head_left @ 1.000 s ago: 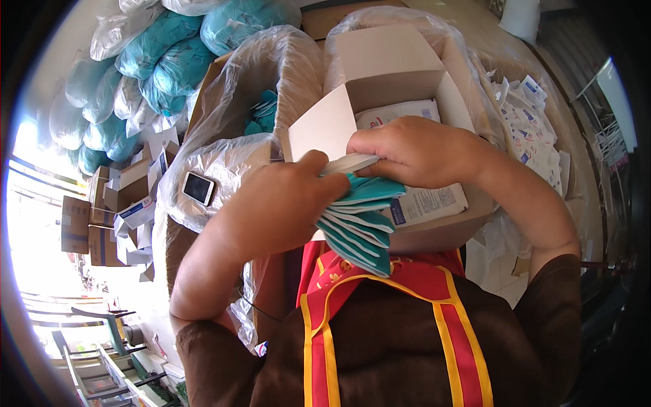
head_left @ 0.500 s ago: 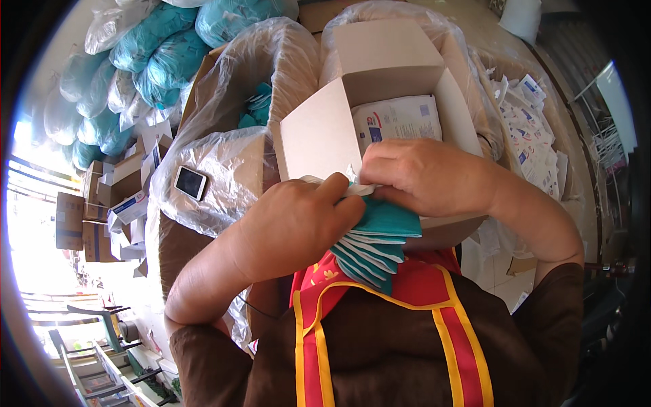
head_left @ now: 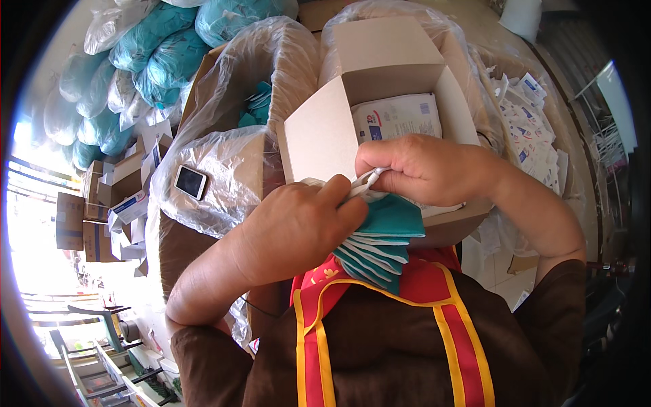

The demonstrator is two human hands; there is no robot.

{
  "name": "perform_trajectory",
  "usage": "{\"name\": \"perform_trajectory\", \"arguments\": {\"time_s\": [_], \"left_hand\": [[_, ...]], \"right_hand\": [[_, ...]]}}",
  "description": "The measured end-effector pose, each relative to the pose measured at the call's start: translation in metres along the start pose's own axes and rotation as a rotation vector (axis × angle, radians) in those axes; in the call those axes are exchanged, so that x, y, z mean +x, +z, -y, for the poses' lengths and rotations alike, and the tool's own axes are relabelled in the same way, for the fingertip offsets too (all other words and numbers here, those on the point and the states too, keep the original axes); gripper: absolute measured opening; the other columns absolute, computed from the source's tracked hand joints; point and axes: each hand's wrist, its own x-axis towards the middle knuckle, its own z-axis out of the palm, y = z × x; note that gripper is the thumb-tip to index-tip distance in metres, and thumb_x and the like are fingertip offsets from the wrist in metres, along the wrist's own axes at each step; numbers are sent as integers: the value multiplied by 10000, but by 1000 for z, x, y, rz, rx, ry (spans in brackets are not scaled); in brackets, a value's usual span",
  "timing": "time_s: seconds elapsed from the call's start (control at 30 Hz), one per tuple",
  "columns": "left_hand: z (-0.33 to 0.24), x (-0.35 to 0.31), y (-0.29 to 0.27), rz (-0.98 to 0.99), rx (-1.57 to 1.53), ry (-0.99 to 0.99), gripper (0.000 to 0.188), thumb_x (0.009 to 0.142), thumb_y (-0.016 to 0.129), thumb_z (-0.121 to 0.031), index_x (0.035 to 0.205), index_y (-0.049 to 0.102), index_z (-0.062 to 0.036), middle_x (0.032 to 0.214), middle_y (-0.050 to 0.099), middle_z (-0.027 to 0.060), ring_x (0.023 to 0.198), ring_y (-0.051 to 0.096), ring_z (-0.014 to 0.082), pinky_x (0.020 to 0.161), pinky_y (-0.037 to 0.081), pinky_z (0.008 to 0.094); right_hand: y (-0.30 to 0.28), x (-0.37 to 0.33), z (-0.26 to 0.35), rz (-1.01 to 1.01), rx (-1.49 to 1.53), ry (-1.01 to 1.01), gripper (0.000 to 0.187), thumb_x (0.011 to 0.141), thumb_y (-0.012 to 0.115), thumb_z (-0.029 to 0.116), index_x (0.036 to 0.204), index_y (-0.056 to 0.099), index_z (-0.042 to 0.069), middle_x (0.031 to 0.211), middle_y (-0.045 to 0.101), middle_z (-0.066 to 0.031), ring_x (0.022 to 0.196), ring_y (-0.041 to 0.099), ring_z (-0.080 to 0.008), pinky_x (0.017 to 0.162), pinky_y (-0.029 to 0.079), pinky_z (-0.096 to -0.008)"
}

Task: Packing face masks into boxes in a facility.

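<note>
In front of my chest, my left hand [head_left: 302, 220] is closed round the upper end of a stack of folded teal cloth pieces [head_left: 392, 220] with white undersides. The stack's loose ends fan out below my fingers, over the red apron. My right hand [head_left: 430, 169] is closed too, pinching a twisted white strip [head_left: 367, 182] at the top of the stack, close to my left fingertips. Behind my hands stands an open cardboard box [head_left: 319, 132], its flaps spread. White printed packets [head_left: 399, 117] lie inside it, partly hidden by my right hand.
A smartphone [head_left: 190, 182] rests on clear plastic at the left. Beyond it, a plastic-lined carton [head_left: 288, 57] holds teal pieces. Another lined bin at the right contains many white packets [head_left: 529, 132]. Filled teal bags [head_left: 169, 64] are piled far left, above stacked cartons [head_left: 102, 241].
My right hand has turned slightly, and the white strip between my hands now shows longer and more twisted. The left hand keeps its grip on the stack, almost in the same place.
</note>
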Motion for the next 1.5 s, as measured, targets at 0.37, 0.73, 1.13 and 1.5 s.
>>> {"name": "perform_trajectory", "arguments": {"time_s": [0.37, 0.73, 1.13, 1.5], "left_hand": [[0, -1, -3, 18, -3, -26, 216, 736, 655, -103, 912, 535, -67, 833, 524, 91, 649, 632, 282, 558, 526, 378], [-7, 6, -5, 7, -8, 10, 176, 768, 625, -111, 900, 522, -57, 807, 530, 95, 650, 634, 285, 546, 524, 381], [-13, 10, -4, -3, -24, 77, 152, 789, 590, -115, 895, 506, -46, 762, 526, 109, 637, 635, 299, 546, 517, 400], [-8, 6, -3, 18, -15, 110, 222, 797, 636, -135, 957, 571, 5, 853, 632, 160, 730, 684, 308, 618, 554, 388]], "right_hand": [[12, -15, 2, 0, -478, -36, 172, 834, 631, 78, 991, 579, 30, 897, 641, -144, 864, 645, -357, 740, 513, -412], [9, -23, 8, -24, -248, -41, 190, 827, 608, 97, 988, 555, 12, 893, 649, -198, 842, 644, -395, 737, 498, -462], [22, -19, 1, 55, -227, 37, 283, 902, 553, 153, 1156, 544, 28, 1031, 615, -188, 984, 613, -381, 832, 491, -445], [15, -15, 16, -79, -379, -33, 183, 821, 588, -7, 998, 551, 17, 980, 559, -187, 941, 575, -398, 788, 473, -438]]}}
